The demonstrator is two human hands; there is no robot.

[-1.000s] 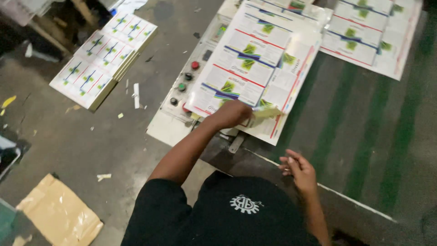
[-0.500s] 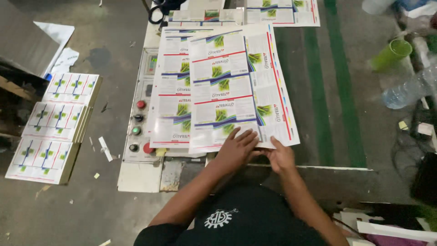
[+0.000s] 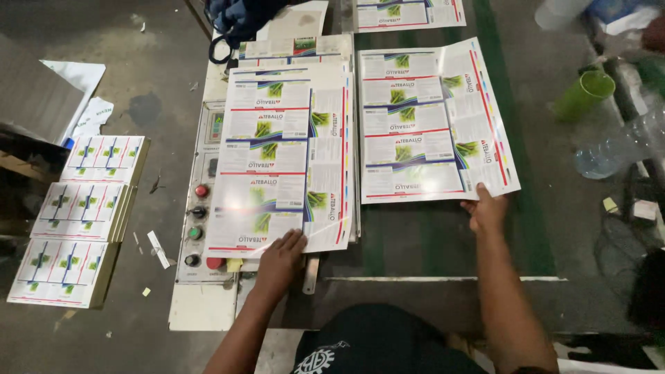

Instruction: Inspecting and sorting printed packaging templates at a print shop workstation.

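Note:
My left hand (image 3: 278, 257) rests flat on the near edge of a stack of glossy printed sheets (image 3: 284, 159) that lies over a machine's control panel. My right hand (image 3: 485, 209) holds the near right corner of a single printed sheet (image 3: 429, 125), which lies flat on the dark belt with green stripes, apart from the stack and to its right. Both sheets show rows of white labels with green plant pictures and red and blue lines.
A control panel (image 3: 197, 221) with red and green buttons sits left of the stack. Three piles of printed sheets (image 3: 83, 221) lie on the floor at left. A green cup (image 3: 585, 93) and a clear plastic bottle (image 3: 620, 149) stand at right. More sheets (image 3: 409, 14) lie farther up the belt.
My right hand has pulled the top sheet off the stack and slid it to the right onto the belt. My left hand has stayed on the stack's near edge.

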